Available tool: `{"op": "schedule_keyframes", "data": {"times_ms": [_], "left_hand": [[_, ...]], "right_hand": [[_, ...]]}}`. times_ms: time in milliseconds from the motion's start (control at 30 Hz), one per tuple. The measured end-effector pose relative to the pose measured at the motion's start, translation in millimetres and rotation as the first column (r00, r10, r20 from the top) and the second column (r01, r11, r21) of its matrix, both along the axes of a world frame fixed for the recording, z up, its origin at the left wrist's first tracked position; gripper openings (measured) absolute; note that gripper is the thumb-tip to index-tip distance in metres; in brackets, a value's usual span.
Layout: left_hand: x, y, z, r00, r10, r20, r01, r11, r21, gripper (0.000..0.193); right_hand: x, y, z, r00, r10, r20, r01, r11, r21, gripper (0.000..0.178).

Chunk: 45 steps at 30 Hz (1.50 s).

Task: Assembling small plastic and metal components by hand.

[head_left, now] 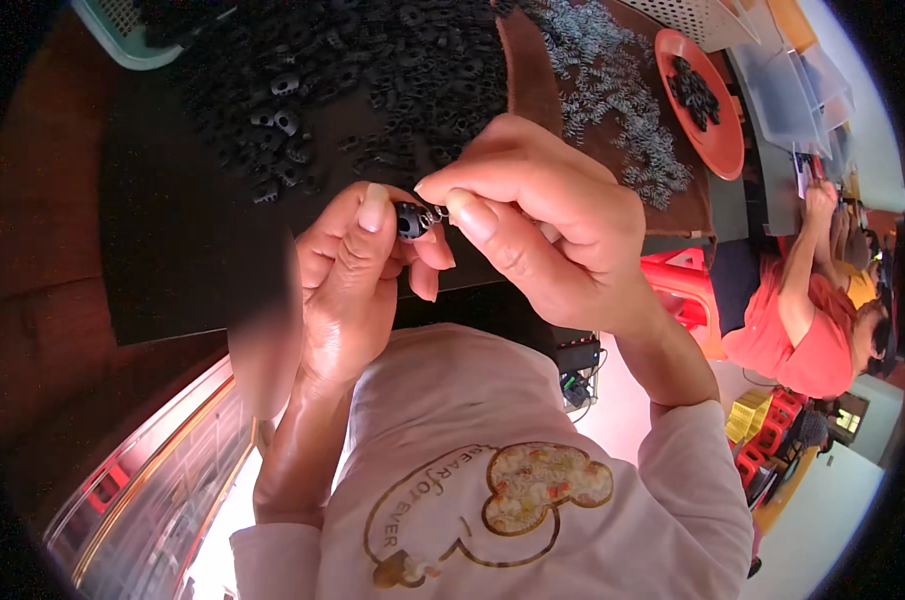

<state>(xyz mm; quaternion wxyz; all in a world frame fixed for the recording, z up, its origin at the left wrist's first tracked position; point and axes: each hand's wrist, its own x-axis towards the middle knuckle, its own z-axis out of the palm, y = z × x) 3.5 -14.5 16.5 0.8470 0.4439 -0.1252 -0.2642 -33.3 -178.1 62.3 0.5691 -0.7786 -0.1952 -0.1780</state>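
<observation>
My left hand (358,275) pinches a small black plastic part (411,220) between thumb and fingers, close in front of me. Thumb and forefinger of my right hand (538,215) hold a small metal spring (439,212) against that part's right end. Both hands are raised above a dark table (173,230). A heap of black plastic parts (353,70) lies on the table beyond the hands, and a pile of small metal springs (623,110) lies to its right on a brown mat.
An orange plate (718,145) with a few black parts sits at the far right. A light green basket (123,35) stands at the far left. Clear plastic containers (803,90) lie beyond the plate. Another person in an orange shirt (803,340) works at the right.
</observation>
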Motion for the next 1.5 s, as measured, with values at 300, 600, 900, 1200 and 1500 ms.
{"op": "schedule_keyframes", "data": {"times_ms": [300,600,900,1200,1500], "left_hand": [[0.1,0.4,0.9,1.000,0.001,0.002,-0.001,1.000,-0.007,0.036],[1.1,1.2,1.6,1.000,0.003,-0.007,-0.003,1.000,-0.028,0.036],[-0.2,1.1,2.0,1.000,0.005,-0.008,-0.005,1.000,-0.006,0.035],[-3.0,-0.7,3.0,0.997,0.032,0.066,-0.036,0.997,0.066,0.035],[-1.0,2.7,5.6,1.000,0.002,0.002,-0.002,0.998,0.059,0.036]], "right_hand": [[3.7,-1.2,-4.3,0.988,-0.070,0.135,0.090,0.985,-0.144,0.012],[-1.5,3.0,-14.5,0.995,-0.077,0.058,0.083,0.991,-0.107,0.011],[-2.4,1.0,-11.3,0.992,-0.065,0.109,0.083,0.982,-0.171,0.012],[-6.8,-0.7,-4.5,0.992,-0.070,0.101,0.090,0.972,-0.215,0.014],[-4.8,4.5,-13.1,0.986,-0.096,0.134,0.118,0.979,-0.168,0.008]]}}
